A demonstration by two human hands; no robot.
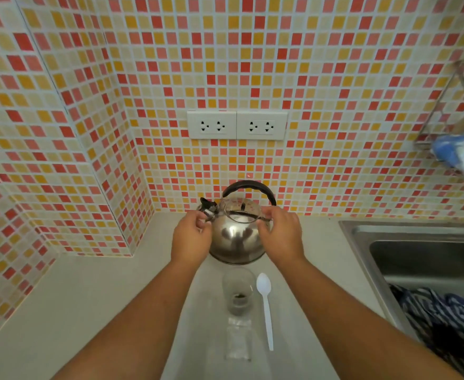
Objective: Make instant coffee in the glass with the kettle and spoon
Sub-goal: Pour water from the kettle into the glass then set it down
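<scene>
Flanking the shiny steel kettle (237, 234), the left hand (191, 239) pinches its spout and the right hand (280, 234) cups its side; glass (238, 290) and spoon (265, 305) lie nearer the person.

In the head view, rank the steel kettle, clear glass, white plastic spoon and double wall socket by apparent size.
1. Shiny steel kettle with black handle.
2. White double wall socket.
3. Clear glass and white plastic spoon: unsure, since the spoon is longer but thinner, and both sit nearer the camera.

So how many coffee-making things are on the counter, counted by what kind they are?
Kettle: 1
Glass: 1
Spoon: 1
Clear packet: 1
Total: 4
</scene>
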